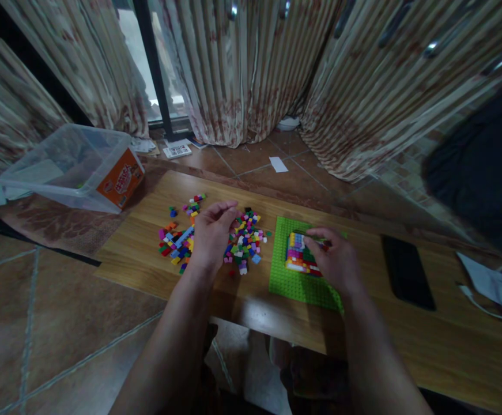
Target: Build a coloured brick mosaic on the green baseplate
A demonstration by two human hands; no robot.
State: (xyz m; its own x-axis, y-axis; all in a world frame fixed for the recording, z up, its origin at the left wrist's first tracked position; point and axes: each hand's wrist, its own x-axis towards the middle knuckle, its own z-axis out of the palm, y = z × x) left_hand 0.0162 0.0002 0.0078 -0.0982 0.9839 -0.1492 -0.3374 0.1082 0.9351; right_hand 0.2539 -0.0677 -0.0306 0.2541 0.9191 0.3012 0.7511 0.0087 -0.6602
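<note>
My left hand [211, 233] hovers over the loose toy bricks, between a left pile [177, 245] and a right pile [246, 239]. Its thumb and fingertips are pinched together; whatever they hold, if anything, is too small to make out. On the table lies a green studded baseplate [279, 276], bearing a block of rows built from coloured bricks [296, 253]. My right hand [335, 259] is at the right side of this build, its fingers bent and closed over the top rows. They hide part of the bricks, and what lies between the fingertips cannot be seen.
A black phone [407, 272] lies right of the baseplate on the wooden table [251, 308]. Farther right are white cables [488, 308] and paper [493, 282]. A clear plastic bin [73, 190] with an orange label stands at the far left. Curtains [251, 75] hang behind.
</note>
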